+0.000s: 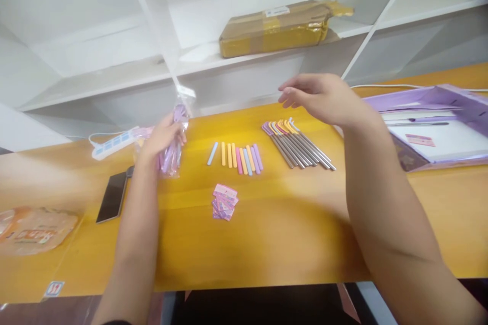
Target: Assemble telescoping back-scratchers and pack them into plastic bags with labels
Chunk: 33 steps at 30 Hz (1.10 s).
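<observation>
My left hand (163, 136) is closed on a clear plastic bag (175, 155) with purple things inside, at the left of the table. My right hand (310, 94) hangs above the table's back edge, fingers stretched to the left, nothing in it. Below it lies a row of metal straws (299, 150) with bent coloured tips, fanned side by side. Left of these is a row of short coloured sticks (244, 158) in yellow, pink, blue and purple. Nearer to me, several small pink printed cards (224, 202) overlap in a loose pile.
At the right stands a purple open box (453, 147) with a card and flat things inside. A phone (112, 196), a white power strip (114, 144) and an orange-printed plastic package (38, 231) lie at the left. A taped parcel (274, 33) rests on the shelf behind.
</observation>
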{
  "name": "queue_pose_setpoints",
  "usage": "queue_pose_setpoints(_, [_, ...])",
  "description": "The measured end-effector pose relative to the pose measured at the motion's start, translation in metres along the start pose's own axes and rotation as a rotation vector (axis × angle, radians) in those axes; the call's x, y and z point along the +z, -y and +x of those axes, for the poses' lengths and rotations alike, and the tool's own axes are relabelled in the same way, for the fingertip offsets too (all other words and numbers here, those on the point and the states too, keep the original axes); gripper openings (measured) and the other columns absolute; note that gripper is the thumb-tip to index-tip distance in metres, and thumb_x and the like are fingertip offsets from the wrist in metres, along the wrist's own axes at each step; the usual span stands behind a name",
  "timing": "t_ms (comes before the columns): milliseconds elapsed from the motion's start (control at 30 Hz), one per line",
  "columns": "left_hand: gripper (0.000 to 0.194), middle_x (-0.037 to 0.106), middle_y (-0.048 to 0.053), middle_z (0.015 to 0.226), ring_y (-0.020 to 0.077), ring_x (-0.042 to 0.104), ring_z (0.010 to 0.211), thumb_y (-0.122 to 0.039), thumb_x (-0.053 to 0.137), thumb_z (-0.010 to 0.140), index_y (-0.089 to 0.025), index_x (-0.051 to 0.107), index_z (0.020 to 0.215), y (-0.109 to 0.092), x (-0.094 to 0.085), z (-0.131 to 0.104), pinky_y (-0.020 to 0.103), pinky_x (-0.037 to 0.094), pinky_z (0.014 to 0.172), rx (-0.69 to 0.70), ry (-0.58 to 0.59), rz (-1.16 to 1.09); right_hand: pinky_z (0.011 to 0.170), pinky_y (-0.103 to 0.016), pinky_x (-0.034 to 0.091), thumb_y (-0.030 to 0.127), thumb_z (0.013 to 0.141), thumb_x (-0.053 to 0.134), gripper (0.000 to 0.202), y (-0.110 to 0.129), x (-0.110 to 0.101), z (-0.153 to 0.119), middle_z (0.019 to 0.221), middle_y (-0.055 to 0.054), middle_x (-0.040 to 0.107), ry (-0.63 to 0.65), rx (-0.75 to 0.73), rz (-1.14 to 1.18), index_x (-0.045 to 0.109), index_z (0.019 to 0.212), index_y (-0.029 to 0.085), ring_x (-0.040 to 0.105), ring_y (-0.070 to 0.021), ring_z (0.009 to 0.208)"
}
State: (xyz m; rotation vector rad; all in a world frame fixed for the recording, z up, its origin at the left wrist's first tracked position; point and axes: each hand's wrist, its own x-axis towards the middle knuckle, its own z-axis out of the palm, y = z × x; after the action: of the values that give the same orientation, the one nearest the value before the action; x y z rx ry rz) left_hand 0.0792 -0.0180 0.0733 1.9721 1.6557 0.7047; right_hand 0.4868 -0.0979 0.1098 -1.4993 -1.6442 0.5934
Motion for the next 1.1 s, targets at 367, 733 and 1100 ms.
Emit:
queue_pose_setpoints(367, [0.038,0.068,0.001,0.084,0.0157,0.063,0.067,-0.033,0.065,0.102,-0.027,0.071,0.138,-0.093,-0.006,-0.089,0.026,0.055,0.061,0.375,0.523,-0.293,0.08,-0.037,0.066,0.048,0.088,0.09,0.065,0.067,0.04,-0.056,0.13,-0.003,0.073,0.251,-0.274,0.436,0.064,0.148,0.04,0.073,-0.0236,0.103])
queue_pose_setpoints(733, [0.054,0.058,0.002,0.082,0.0132,0.054,0.066,-0.074,0.05,0.107,-0.022,0.063,0.1,-0.096,0.005,-0.096,0.023,0.048,0.05,0.412,0.59,-0.504,0.066,-0.028,0.058,0.042,0.095,0.087,0.032,0.064,0.051,-0.048,0.108,-0.005,0.065,0.293,-0.505,0.677,0.066,0.104,0.021,0.066,-0.0123,0.079])
queue_pose_setpoints(1100, [0.036,0.071,-0.006,0.067,0.0148,0.07,0.047,-0.041,0.083,0.097,-0.026,0.063,0.122,-0.117,0.012,-0.123,0.021,0.05,0.039,0.422,0.363,-0.652,0.075,-0.033,0.067,0.037,0.087,0.094,0.055,0.085,0.052,-0.088,0.131,-0.005,0.054,-0.031,-0.636,0.46,0.051,0.12,0.031,0.071,-0.0165,0.094])
